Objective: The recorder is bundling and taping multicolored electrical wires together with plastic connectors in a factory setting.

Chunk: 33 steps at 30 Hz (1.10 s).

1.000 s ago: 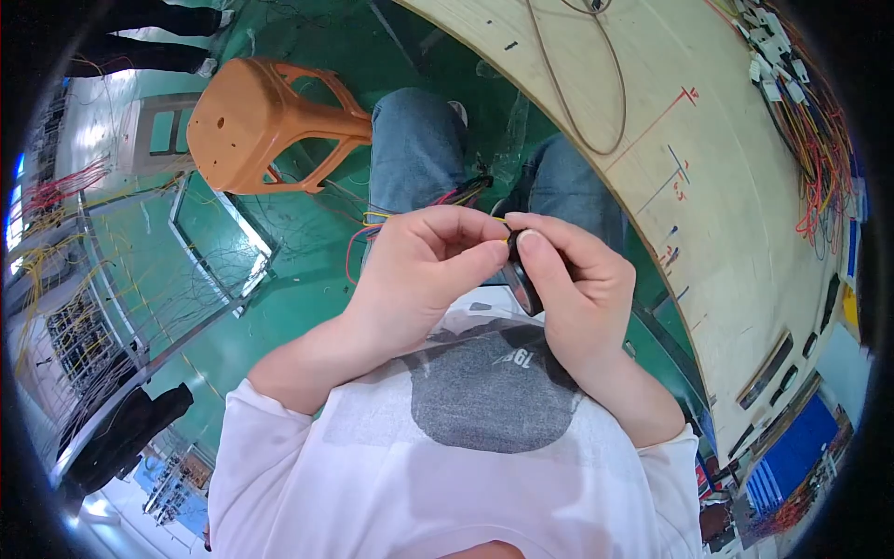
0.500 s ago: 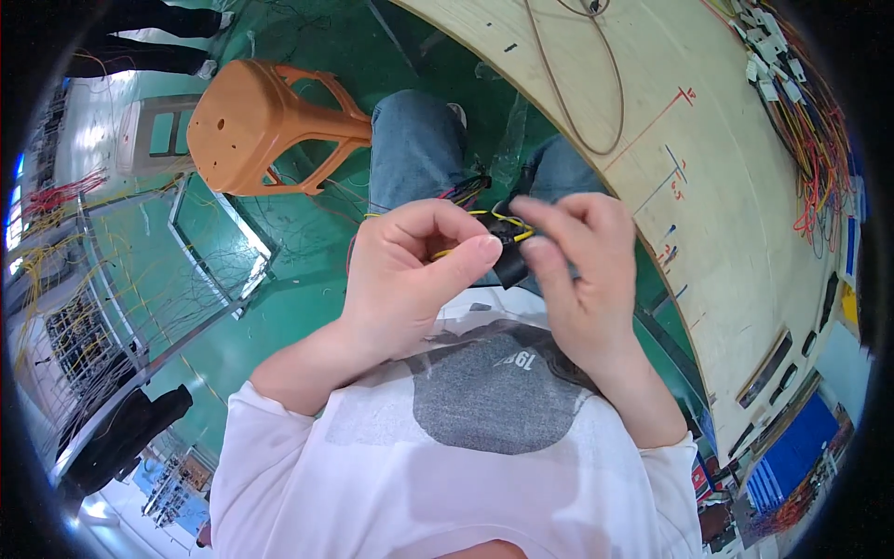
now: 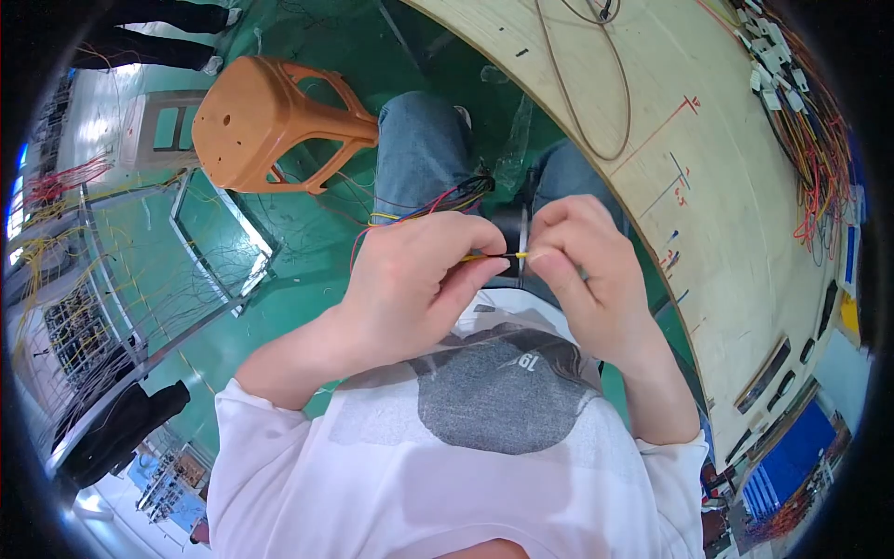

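In front of my chest both hands pinch a thin yellow wire [image 3: 521,254] with a dark section along it. My left hand [image 3: 400,279] is closed on the darker part, thumb against forefinger. My right hand [image 3: 587,275] grips the yellow end a short way to the right, also between thumb and forefinger. Just beyond my left fingers a black-wrapped bundle of wires [image 3: 473,189] with red, yellow and purple strands lies over my lap. A black object [image 3: 508,222] shows behind the gap between the hands; its kind is unclear.
A pale wooden board [image 3: 736,233] with drawn marks curves along the right, bearing a brown cable [image 3: 626,112] and a heap of coloured wires with white connectors [image 3: 778,79]. An orange stool [image 3: 242,121] stands left. Metal frames with wires [image 3: 177,233] and another person's legs [image 3: 149,37] are farther left.
My right hand has come down and closed on the yellow wire's end. My left hand has turned inward, and the wire is now stretched straight between both hands.
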Motion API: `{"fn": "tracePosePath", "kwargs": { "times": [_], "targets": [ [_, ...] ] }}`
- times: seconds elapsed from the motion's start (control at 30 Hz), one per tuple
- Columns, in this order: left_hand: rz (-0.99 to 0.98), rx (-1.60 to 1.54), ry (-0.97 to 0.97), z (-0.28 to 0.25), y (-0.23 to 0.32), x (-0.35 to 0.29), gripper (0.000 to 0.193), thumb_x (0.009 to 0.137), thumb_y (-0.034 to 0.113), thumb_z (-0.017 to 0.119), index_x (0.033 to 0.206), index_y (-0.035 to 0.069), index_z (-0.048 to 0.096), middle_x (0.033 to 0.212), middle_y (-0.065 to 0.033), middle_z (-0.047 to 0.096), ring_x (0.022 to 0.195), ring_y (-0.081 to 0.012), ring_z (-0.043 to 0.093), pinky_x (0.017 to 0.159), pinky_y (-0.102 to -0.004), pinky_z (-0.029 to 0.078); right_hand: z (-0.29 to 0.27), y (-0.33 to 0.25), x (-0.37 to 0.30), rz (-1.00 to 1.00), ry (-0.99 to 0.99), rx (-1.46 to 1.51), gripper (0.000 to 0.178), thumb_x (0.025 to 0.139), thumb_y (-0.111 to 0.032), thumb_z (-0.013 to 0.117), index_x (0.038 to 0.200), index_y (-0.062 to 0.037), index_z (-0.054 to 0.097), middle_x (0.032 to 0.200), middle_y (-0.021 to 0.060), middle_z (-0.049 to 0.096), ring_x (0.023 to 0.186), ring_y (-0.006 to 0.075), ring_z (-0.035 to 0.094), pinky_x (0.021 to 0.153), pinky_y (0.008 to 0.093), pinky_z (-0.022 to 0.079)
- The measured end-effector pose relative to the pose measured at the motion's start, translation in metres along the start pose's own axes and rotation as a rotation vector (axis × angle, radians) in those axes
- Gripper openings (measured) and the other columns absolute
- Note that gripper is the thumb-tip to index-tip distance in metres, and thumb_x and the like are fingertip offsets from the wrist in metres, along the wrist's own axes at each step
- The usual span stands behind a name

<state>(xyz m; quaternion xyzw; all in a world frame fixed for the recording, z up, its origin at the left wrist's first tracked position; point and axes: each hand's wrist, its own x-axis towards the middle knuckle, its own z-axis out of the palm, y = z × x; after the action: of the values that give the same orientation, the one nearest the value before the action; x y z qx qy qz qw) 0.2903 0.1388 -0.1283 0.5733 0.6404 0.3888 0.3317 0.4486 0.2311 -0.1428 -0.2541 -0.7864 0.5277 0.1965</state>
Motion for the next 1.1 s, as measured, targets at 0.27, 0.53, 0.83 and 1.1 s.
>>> {"fn": "tracePosePath", "kwargs": {
  "times": [0.27,0.53,0.83,1.1],
  "targets": [
    [-0.378,-0.551,0.074,0.029,-0.001,-0.012,0.020,0.081,0.000,0.047,0.100,0.000,0.040,0.079,-0.0110,0.059,0.063,-0.0158,0.057,0.055,-0.0272,0.046,0.005,-0.024,0.028,0.482,0.253,0.872,0.035,0.078,-0.002,0.055,0.109,0.0004,0.040,0.075,0.0065,0.055,0.067,0.0102,0.055,0.055,0.0216,0.047],
    [-0.886,-1.579,-0.531,0.023,-0.003,0.013,0.019,0.081,0.005,0.050,0.100,0.001,0.051,0.085,-0.0060,0.056,0.070,-0.0125,0.055,0.063,-0.0234,0.044,-0.020,-0.033,-0.013,0.314,0.107,0.647,0.044,0.089,-0.037,0.035,0.097,0.0052,0.043,0.076,0.0107,0.056,0.050,0.0129,0.052,0.044,0.0199,0.040],
    [-0.841,-1.303,-0.271,0.028,0.003,0.013,0.012,0.082,0.018,0.056,0.086,0.006,0.055,0.068,0.0035,0.047,0.046,-0.0019,0.030,0.040,-0.0163,0.022,-0.002,-0.014,-0.029,0.426,0.146,0.115,0.023,0.070,-0.016,0.065,0.087,-0.0048,0.055,0.057,0.0030,0.053,0.047,0.0130,0.046,0.046,0.0247,0.035],
    [0.169,0.144,-0.132,0.038,-0.008,0.000,0.008,0.080,0.006,0.051,0.084,0.001,0.045,0.075,-0.0093,0.050,0.051,-0.0178,0.047,0.047,-0.0245,0.039,-0.004,-0.009,-0.024,0.314,-0.062,0.049,0.007,0.074,-0.012,0.055,0.077,-0.0055,0.057,0.063,0.0121,0.056,0.056,0.0300,0.053,0.052,0.0346,0.042]
  ]
}}
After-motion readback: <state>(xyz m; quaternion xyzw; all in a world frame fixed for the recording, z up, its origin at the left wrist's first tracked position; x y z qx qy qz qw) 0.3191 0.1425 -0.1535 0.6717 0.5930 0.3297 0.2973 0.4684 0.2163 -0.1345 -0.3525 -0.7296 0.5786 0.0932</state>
